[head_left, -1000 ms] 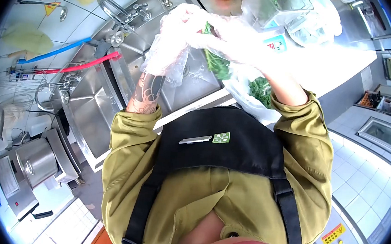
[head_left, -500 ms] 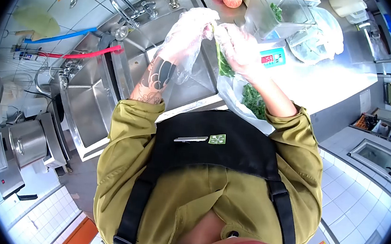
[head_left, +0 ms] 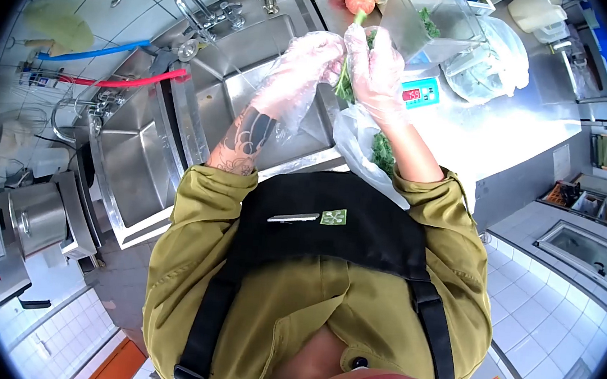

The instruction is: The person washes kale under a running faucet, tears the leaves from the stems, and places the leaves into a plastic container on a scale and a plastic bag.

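Observation:
My left hand [head_left: 316,57], in a loose clear plastic glove, is at the sink's right edge with its fingers closed at the kale leaf. Beside it my gloved right hand [head_left: 376,69] is closed round the same kale leaf [head_left: 343,86]. The pale green stem pokes up above the right fingers, and the leafy part hangs between the hands. Part of the leaf is hidden by the gloves. Below my right wrist lies a white plastic bag [head_left: 352,137] with more curly kale [head_left: 382,154] in it.
A blue digital scale [head_left: 427,92] stands right of my right hand. Behind it are a clear container [head_left: 440,28] with some greens, a plastic bag [head_left: 498,66] and red apples [head_left: 359,2]. Steel sink basins [head_left: 244,47] with faucets [head_left: 189,6] lie to the left.
My right hand has turned upright and shifted slightly right, and the kale stem now points up above it. My left hand has moved slightly down and right, staying close to the right.

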A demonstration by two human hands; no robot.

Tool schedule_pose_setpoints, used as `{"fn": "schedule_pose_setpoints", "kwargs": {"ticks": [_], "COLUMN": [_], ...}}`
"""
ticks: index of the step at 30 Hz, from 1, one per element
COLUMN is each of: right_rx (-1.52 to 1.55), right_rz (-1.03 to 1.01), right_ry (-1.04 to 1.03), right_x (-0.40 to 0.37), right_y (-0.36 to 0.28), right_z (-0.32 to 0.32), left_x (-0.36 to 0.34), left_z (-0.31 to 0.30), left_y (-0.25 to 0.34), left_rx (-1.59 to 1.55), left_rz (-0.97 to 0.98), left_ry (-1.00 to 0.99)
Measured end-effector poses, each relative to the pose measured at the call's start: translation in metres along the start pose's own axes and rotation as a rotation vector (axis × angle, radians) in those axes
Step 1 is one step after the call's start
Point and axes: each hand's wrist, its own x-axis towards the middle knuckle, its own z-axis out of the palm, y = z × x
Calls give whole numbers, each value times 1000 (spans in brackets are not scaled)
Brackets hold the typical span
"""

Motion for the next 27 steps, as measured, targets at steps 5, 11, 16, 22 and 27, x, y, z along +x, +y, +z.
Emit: {"fn": "schedule_pose_setpoints", "kwargs": {"ticks": [5,11,16,22,27], "right_rx": [-57,113,-26,-52,196], "right_rz": [40,143,77,52,3], "right_ry": [-156,-71,-279,-184,123], "right_x": [-15,-11,-10,-16,-20], "right_y": [1,-11,-8,-9,-10], "right_z": [7,10,5,15,18], "left_x": [-9,-11,9,7,17], "left_z": [0,-6,-11,-4,-12], "left_y": [10,2,-30,-24,-23], "left_rx": [193,469,494,112,-317], "left_rz": [108,35,457,198,125], "left_ry": [46,40,187,223,278]}}
